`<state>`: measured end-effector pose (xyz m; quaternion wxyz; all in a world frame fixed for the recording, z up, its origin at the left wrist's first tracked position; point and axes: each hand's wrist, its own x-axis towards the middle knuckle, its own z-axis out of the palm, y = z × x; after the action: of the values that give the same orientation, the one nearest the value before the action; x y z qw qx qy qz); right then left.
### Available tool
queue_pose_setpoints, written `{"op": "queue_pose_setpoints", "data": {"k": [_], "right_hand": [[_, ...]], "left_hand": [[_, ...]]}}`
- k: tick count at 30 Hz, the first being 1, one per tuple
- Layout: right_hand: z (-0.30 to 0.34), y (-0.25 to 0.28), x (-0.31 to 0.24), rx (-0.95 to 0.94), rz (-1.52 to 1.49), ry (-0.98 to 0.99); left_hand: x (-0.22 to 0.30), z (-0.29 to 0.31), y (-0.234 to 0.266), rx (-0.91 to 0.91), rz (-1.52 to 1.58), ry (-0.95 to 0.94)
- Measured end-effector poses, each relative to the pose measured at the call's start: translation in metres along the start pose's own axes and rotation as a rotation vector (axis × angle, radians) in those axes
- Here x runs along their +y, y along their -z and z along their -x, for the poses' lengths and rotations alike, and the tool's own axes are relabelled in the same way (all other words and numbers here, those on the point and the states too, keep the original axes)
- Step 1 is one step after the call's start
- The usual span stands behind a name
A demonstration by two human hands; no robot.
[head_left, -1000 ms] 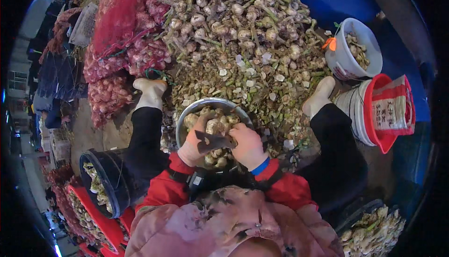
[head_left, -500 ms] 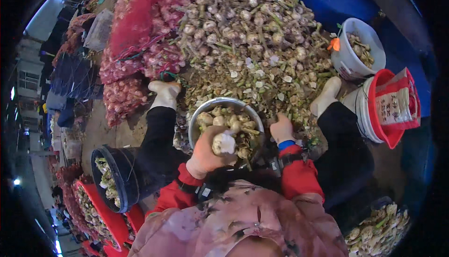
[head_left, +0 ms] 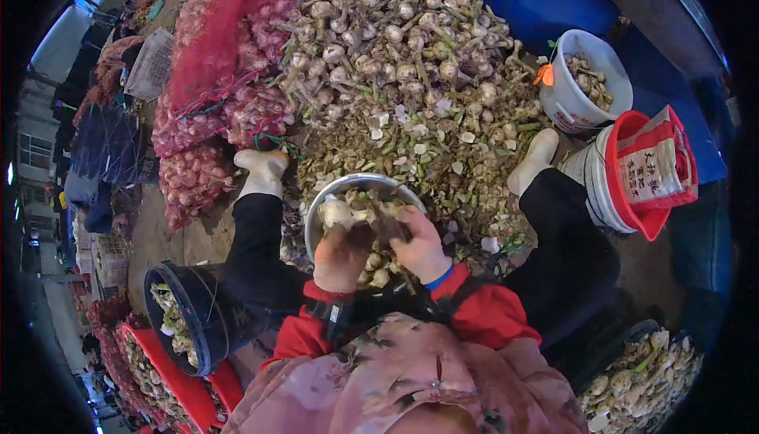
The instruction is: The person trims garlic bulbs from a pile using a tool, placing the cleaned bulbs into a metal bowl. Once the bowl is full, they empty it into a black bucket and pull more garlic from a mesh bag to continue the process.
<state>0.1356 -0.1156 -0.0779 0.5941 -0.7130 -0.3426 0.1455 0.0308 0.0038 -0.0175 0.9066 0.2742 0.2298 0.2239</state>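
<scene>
Over a round metal bowl (head_left: 316, 197), both hands are close together. My left hand (head_left: 338, 262) is closed round a garlic bulb (head_left: 337, 213), whose pale head sticks up above the fingers. From the right, my right hand (head_left: 421, 246) pinches the brownish stalk end (head_left: 386, 219) beside the bulb. The fingertips are partly hidden there. Below the hands, more garlic bulbs (head_left: 379, 277) lie in the bowl, which stands between my legs.
A large garlic heap (head_left: 411, 47) lies ahead, with trimmings (head_left: 427, 153) in front. Red mesh sacks (head_left: 198, 181) stand left, a black bucket (head_left: 207, 315) near left. A white bucket (head_left: 557, 86) and a red basin (head_left: 617, 165) on stacked buckets stand right. More garlic (head_left: 640, 379) lies near right.
My right hand has come left from beside the bowl to the garlic bulb. My left hand has turned, with the bulb now above its fingers. The whole view has shifted slightly.
</scene>
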Motion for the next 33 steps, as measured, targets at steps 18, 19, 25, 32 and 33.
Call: {"op": "queue_pose_setpoints", "data": {"k": [18,19,25,32,33], "right_hand": [[-0.02,0.022,0.058,0.169,-0.57,-0.737],[-0.021,0.023,0.055,0.208,-0.56,-0.704],[-0.022,0.024,0.069,0.264,-0.662,-0.77],[-0.016,0.023,0.082,0.3,-0.6,-0.672],[-0.02,0.026,0.075,0.256,-0.56,-0.743]], "left_hand": [[0.012,-0.229,-0.031,-0.031,-1.87,-0.505],[0.002,-0.261,-0.045,-0.103,-2.002,-0.722],[-0.027,-0.375,-0.086,-0.201,-2.665,-0.592],[-0.002,-0.296,-0.072,-0.203,-2.095,-0.406],[0.003,-0.265,-0.072,-0.215,-1.856,-0.256]]}}
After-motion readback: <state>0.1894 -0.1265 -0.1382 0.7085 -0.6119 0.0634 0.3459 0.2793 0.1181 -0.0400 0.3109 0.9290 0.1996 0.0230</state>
